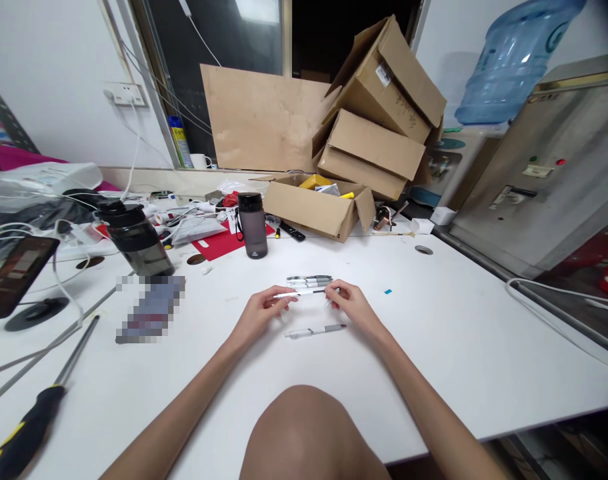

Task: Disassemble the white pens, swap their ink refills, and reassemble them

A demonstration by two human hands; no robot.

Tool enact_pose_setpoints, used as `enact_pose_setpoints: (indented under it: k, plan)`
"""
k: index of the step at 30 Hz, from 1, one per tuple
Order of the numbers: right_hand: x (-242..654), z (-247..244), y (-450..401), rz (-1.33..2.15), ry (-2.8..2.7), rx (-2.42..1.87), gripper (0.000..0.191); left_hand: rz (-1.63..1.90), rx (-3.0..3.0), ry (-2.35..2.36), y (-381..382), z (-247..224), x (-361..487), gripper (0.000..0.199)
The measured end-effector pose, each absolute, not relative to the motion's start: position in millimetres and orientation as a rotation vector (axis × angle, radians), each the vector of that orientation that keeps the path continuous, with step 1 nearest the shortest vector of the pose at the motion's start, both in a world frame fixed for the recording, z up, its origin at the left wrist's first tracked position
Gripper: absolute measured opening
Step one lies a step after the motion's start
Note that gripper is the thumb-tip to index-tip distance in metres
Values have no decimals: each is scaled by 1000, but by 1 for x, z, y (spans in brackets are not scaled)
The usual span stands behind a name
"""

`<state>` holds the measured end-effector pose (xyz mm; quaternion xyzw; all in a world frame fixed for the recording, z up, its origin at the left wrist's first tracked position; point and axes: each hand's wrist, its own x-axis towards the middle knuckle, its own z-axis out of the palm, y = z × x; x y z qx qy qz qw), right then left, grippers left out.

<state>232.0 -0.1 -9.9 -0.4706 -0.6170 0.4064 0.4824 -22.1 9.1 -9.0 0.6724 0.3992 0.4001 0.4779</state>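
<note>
A slim white pen [305, 293] with a dark section near its right part spans between my two hands. The fingers of my left hand [264, 310] are closed round its left end. At the other end my right hand [351, 303] pinches it; a small whitish piece shows under those fingertips, too small to name. Just beyond the held pen lie several pens [309, 278] side by side, partly hidden by it and by my fingers. Nearer to me, a white and grey pen [314, 331] rests alone on the white table [464, 347].
A dark water bottle [253, 230] and an open carton [309, 207] stand behind the pens. On the left are another bottle [139, 247], a phone on a stand [17, 277], cables and a screwdriver [39, 420]. A blue scrap [388, 291] lies right of my right hand.
</note>
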Motion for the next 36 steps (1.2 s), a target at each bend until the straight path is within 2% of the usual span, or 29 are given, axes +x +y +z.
enact_pose_setpoints:
  k: [7, 12, 18, 36]
  plan:
    - [229, -3, -5, 1023, -1491, -1144, 44, 968, 1654, 972, 9, -9, -21, 39]
    - [230, -17, 4, 1087, -1365, -1124, 62, 967, 1659, 977, 8, -8, -21, 39]
    - [241, -25, 13, 873, -1284, -1109, 22, 1024, 1633, 995, 12, -8, -24, 41]
    - [243, -11, 7, 882, -1255, -1069, 25, 1057, 1601, 1032, 18, -11, -28, 42]
